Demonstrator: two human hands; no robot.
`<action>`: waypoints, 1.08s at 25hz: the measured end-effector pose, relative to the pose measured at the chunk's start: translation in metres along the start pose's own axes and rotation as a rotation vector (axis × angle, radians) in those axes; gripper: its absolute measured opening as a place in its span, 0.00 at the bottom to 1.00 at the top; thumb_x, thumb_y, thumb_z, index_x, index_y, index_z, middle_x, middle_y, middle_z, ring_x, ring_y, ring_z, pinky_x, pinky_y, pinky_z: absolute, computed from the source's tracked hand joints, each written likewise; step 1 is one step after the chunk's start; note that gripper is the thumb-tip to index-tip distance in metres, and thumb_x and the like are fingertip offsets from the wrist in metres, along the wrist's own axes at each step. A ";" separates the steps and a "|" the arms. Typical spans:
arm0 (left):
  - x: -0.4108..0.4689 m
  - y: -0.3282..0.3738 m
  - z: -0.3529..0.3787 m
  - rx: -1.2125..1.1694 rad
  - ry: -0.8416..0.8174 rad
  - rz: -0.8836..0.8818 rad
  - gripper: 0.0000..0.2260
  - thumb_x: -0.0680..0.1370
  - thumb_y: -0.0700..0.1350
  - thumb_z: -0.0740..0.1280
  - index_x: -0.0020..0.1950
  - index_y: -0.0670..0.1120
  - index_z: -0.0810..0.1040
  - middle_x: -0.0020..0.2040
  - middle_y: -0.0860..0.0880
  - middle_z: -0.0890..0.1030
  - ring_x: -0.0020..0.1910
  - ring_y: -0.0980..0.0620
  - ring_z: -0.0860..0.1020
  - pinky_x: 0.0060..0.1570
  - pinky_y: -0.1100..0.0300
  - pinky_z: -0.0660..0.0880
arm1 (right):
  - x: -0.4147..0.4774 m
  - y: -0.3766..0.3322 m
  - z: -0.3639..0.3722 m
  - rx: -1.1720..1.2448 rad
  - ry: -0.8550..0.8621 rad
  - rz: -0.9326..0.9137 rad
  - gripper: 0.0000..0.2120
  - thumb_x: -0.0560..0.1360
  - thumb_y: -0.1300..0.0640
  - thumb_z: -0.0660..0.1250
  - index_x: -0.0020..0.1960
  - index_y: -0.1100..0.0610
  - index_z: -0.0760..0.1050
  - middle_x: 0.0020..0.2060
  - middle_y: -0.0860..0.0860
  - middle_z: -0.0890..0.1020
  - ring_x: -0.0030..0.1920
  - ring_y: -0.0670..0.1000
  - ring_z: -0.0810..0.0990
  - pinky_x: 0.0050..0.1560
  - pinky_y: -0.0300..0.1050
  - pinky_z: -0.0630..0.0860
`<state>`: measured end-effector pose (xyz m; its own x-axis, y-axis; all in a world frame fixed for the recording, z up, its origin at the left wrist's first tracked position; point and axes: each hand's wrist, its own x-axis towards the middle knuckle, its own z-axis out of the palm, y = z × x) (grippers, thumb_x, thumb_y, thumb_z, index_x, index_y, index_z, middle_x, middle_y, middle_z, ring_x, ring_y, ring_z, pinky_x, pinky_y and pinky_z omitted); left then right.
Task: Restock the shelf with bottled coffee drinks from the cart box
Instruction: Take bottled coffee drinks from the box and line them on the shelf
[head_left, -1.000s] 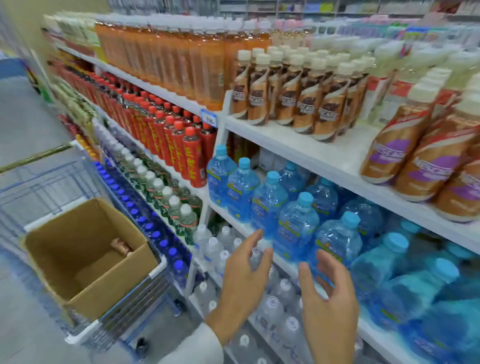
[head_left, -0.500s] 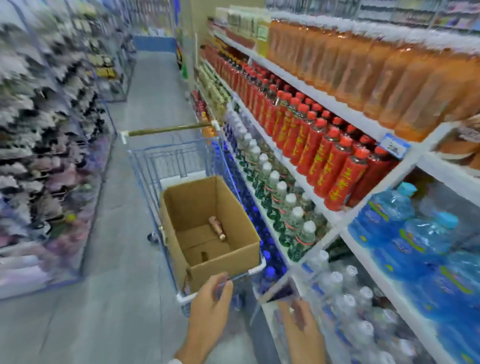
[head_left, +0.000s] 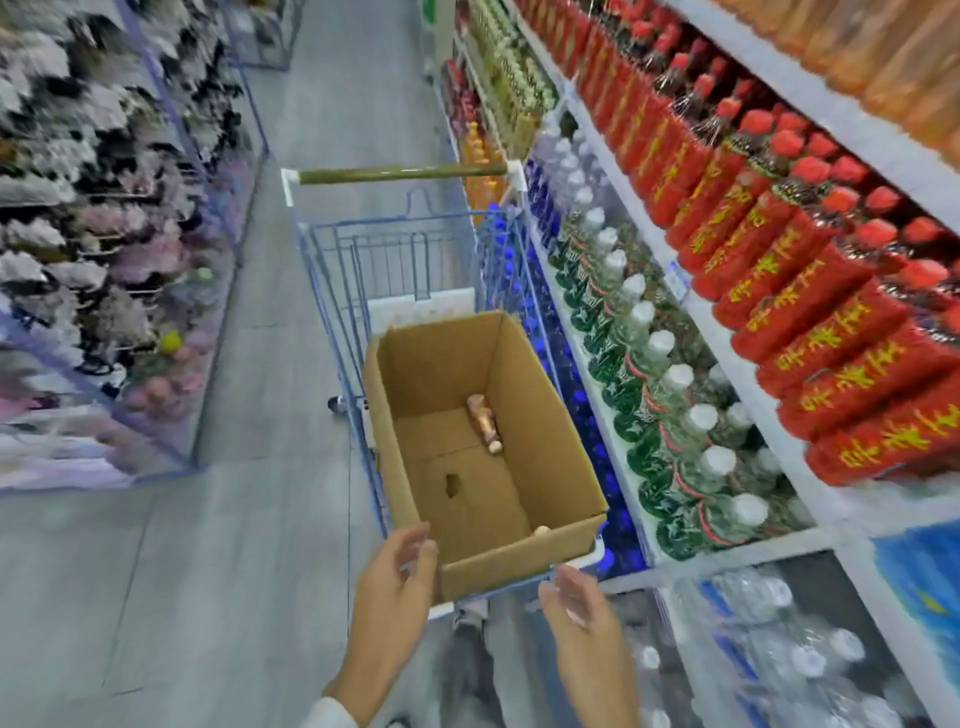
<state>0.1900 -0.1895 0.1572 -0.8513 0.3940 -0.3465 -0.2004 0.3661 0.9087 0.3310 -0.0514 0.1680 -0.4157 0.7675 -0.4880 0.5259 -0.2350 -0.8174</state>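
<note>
An open cardboard box (head_left: 524, 564) sits in a blue wire cart (head_left: 332, 280). One brown coffee bottle (head_left: 484, 422) lies on its side on the box floor, and the cap of another bottle (head_left: 541, 530) peeks out by the near wall. My left hand (head_left: 395, 587) hovers at the near left corner of the box with relaxed fingers, holding nothing. My right hand (head_left: 582, 608) is just below the near right corner, also empty with fingers loosely extended.
The shelf on the right holds red bottles (head_left: 810, 291), green-labelled clear bottles (head_left: 649, 384) and water bottles (head_left: 789, 649) lower down. A display rack (head_left: 93, 249) lines the left side of the grey aisle floor (head_left: 249, 519). The cart handle (head_left: 400, 174) points away.
My view has swung left from the shelf to the cart. Both empty hands have moved from the water bottles to the near edge of the box.
</note>
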 end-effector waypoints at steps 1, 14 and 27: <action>0.018 0.002 0.009 0.001 0.006 -0.026 0.08 0.81 0.46 0.67 0.60 0.51 0.80 0.55 0.54 0.84 0.56 0.57 0.81 0.58 0.55 0.78 | 0.017 -0.008 0.002 0.013 -0.001 -0.014 0.10 0.77 0.59 0.72 0.56 0.51 0.78 0.55 0.50 0.83 0.56 0.48 0.81 0.52 0.34 0.73; 0.246 -0.072 0.166 0.523 -0.721 -0.287 0.23 0.78 0.33 0.62 0.72 0.46 0.74 0.63 0.44 0.80 0.63 0.47 0.79 0.67 0.57 0.71 | 0.163 -0.040 0.005 -0.043 -0.045 0.125 0.11 0.76 0.61 0.71 0.53 0.46 0.80 0.48 0.41 0.86 0.52 0.40 0.82 0.51 0.30 0.76; 0.266 -0.201 0.247 0.769 -1.115 -0.098 0.27 0.74 0.51 0.70 0.70 0.58 0.65 0.70 0.49 0.72 0.67 0.44 0.73 0.68 0.47 0.69 | 0.169 -0.013 0.040 -0.182 0.135 0.224 0.13 0.69 0.33 0.71 0.46 0.40 0.82 0.46 0.42 0.87 0.54 0.47 0.85 0.55 0.30 0.73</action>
<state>0.1233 0.0501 -0.1752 0.0659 0.6720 -0.7376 0.3940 0.6616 0.6380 0.2241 0.0575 0.0835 -0.1790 0.7835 -0.5951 0.7223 -0.3061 -0.6202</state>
